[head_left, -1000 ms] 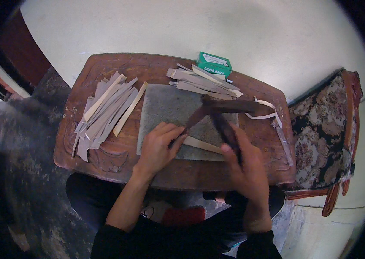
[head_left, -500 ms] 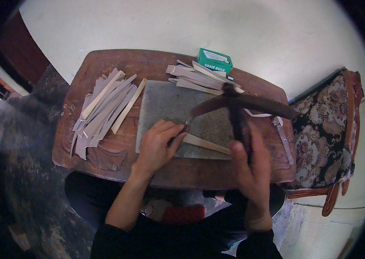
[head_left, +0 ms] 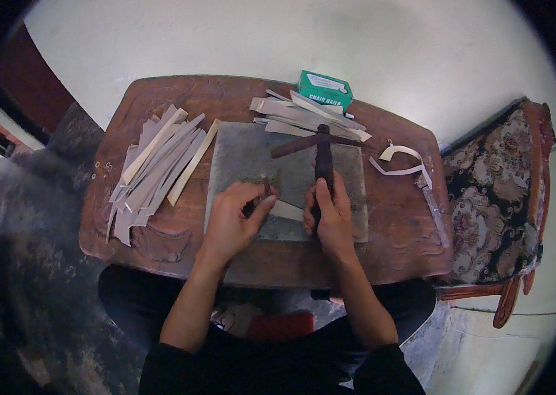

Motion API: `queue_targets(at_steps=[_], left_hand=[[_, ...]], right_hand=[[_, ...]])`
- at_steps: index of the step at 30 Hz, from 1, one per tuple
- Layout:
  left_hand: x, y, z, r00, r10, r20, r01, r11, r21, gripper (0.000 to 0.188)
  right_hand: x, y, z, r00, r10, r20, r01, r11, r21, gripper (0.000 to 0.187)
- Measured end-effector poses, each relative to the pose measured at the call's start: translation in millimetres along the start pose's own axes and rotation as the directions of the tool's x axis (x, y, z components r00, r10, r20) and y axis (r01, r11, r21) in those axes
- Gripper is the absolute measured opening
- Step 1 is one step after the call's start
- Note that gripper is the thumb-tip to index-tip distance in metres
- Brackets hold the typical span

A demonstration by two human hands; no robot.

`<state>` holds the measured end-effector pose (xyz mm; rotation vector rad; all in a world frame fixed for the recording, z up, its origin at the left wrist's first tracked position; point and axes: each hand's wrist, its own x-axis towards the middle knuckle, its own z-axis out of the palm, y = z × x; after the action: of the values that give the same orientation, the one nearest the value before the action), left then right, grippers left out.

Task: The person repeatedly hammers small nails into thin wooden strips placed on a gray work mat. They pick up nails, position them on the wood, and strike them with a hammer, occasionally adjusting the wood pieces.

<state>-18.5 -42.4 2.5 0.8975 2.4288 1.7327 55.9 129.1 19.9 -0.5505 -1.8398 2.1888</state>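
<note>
My left hand is closed over the grey slab, thumb and fingertips pinching the near end of a pale tapered strip. A small dark piece shows at those fingertips, too blurred to name. My right hand is wrapped round the dark handle of a hammer. The hammer's long, narrow head lies crosswise above the slab, to the right of my left fingertips and apart from them. My right hand hides the far end of the strip.
A carved wooden table bears the slab. Piles of grey and cream strips lie at left and back, beside a green box. A curled pale strip lies at right. A patterned chair stands beyond the right edge.
The hammer and my right hand have moved left, toward my left hand. My left hand has shifted slightly left with the strip. The curled strip at right is now uncovered.
</note>
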Motion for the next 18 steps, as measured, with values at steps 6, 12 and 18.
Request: queue_targets(at_steps=[6, 12, 18], left_hand=[[0.0, -13.2, 3.6, 0.995, -0.1, -0.003, 0.099, 0.988, -0.118, 0.013], [3.2, 0.6, 0.0, 0.994, -0.101, 0.035, 0.103, 0.993, -0.051, 0.015], [3.1, 1.7, 0.5, 0.997, -0.073, 0.022, 0.073, 0.997, -0.033, 0.016]], right_hand=[[0.6, 5.4, 0.0, 1.0, -0.006, 0.002, 0.006, 1.0, 0.0, 0.033], [-0.9, 5.5, -2.5, 1.0, 0.001, 0.02, -0.001, 1.0, -0.017, 0.037], [-2.3, 1.7, 0.9, 1.0, -0.003, 0.021, 0.003, 1.0, -0.009, 0.039]])
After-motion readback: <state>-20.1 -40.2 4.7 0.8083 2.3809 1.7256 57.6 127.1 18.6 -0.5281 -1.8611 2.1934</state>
